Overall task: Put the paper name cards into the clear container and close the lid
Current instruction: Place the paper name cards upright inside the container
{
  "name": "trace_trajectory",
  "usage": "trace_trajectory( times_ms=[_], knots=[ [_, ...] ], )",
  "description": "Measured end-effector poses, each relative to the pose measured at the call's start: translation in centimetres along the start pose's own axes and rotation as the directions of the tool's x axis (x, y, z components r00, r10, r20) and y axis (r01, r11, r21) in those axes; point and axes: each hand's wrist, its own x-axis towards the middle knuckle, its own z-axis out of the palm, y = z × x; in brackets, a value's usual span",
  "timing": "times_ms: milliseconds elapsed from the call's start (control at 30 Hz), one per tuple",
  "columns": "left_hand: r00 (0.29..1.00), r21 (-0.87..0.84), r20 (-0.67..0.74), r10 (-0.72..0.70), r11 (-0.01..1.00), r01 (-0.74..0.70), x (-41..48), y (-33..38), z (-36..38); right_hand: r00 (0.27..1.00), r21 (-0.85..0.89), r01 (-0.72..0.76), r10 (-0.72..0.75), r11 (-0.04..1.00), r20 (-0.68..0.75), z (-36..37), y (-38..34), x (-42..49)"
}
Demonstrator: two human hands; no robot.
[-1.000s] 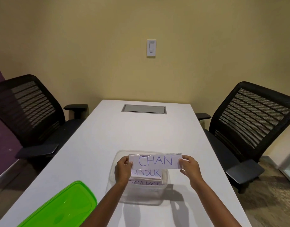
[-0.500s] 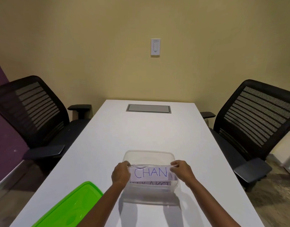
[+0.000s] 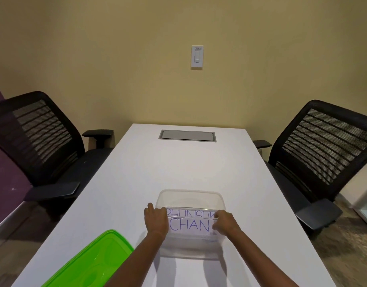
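Note:
A clear plastic container (image 3: 190, 194) stands open on the white table (image 3: 178, 166) just in front of me. Inside it a white paper name card reading CHAN (image 3: 190, 225) lies low, with another card (image 3: 188, 213) with blue lettering standing behind it. My left hand (image 3: 156, 220) grips the CHAN card's left end and my right hand (image 3: 225, 223) grips its right end, both reaching into the container. The green lid (image 3: 91, 264) lies flat on the table at the lower left, apart from the container.
Black mesh office chairs flank the table, one on the left (image 3: 39, 141) and one on the right (image 3: 323, 152). A grey cable hatch (image 3: 187, 136) is set into the table's far end. A wall switch (image 3: 197, 56) hangs on the yellow wall.
Both hands have lowered the CHAN card from above the container's rim down into it, so the card behind it now shows above it.

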Motion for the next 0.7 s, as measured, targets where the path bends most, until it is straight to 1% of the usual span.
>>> trace_trajectory(
  times_ms=[233, 400, 700],
  knots=[
    [0.995, 0.043, 0.102, 0.008, 0.999, -0.013, 0.3, 0.5, 1.1, 1.000, -0.138, 0.020, -0.019, 0.990, 0.016, 0.9, -0.3, 0.5],
    [0.992, 0.051, 0.128, 0.004, 0.999, -0.010, 0.6, 0.5, 1.3, 0.999, -0.203, 0.019, -0.010, 0.979, 0.046, 1.6, -0.3, 1.3],
    [0.994, 0.125, 0.088, 0.068, 0.989, -0.078, 0.6, 0.9, 1.7, 0.998, -0.232, 0.034, -0.022, 0.972, 0.055, 2.7, 0.2, 2.0]
  ],
)
